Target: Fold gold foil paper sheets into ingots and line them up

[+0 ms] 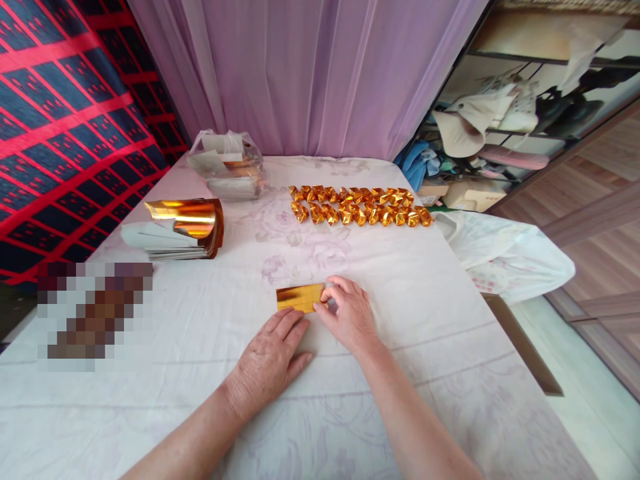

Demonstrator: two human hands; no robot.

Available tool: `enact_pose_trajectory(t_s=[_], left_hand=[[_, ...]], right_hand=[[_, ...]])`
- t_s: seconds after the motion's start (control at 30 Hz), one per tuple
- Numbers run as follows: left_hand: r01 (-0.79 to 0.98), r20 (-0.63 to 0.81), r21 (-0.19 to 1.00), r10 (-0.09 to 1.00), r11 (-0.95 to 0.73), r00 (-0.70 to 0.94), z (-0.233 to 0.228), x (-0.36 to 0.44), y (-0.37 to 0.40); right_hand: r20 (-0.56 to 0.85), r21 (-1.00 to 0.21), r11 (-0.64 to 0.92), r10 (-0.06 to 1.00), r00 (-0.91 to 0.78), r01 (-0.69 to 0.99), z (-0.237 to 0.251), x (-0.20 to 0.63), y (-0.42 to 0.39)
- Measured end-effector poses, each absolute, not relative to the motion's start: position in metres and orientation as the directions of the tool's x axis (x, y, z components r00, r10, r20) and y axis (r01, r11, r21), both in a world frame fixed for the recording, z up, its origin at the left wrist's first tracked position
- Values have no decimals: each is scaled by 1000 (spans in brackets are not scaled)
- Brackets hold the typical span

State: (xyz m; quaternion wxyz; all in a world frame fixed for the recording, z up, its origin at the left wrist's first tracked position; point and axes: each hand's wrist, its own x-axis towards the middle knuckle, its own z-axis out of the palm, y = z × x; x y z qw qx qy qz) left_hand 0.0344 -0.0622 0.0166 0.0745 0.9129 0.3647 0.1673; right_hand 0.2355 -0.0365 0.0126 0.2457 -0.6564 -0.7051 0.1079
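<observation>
A folded strip of gold foil paper (pixel 297 298) lies flat on the cloth-covered table (pixel 225 300) in front of me. My left hand (pixel 273 353) rests palm down with fingers stretched out, their tips on the strip's near edge. At the strip's right end, my right hand (pixel 350 313) pinches the foil between thumb and curled fingers. Beyond the hands, several folded gold foil pieces (pixel 360 213) stand in two rows. To the left, a curled stack of gold foil sheets (pixel 193 223) shows its white backs.
A clear plastic bag (pixel 230 167) with more paper stands at the back left. A blurred object (pixel 100 310) lies at the left. Past the right edge hangs a white plastic bag (pixel 515 257), below a shelf (pixel 500 140) of shoes. A purple curtain (pixel 310 80) borders the far edge.
</observation>
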Motion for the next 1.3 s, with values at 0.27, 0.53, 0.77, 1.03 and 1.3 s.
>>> enact_pose_trajectory(t_s=[0.27, 0.53, 0.77, 1.03, 1.3], left_hand=[[642, 264, 260, 693, -721, 671, 16, 32, -61], [638, 302, 239, 680, -732, 668, 13, 27, -61], [665, 314, 250, 708, -704, 632, 11, 20, -61], [664, 324, 257, 710, -702, 625, 11, 21, -61], [673, 343, 269, 721, -689, 602, 16, 14, -58]], right_hand=[[201, -472, 113, 979, -18, 874, 12, 236, -36], [212, -477, 122, 977, -20, 870, 11, 236, -36], [211, -488, 118, 977, -14, 865, 10, 237, -35], [227, -482, 129, 974, -19, 867, 9, 236, -35], [209, -491, 114, 978, -10, 864, 11, 236, -35]])
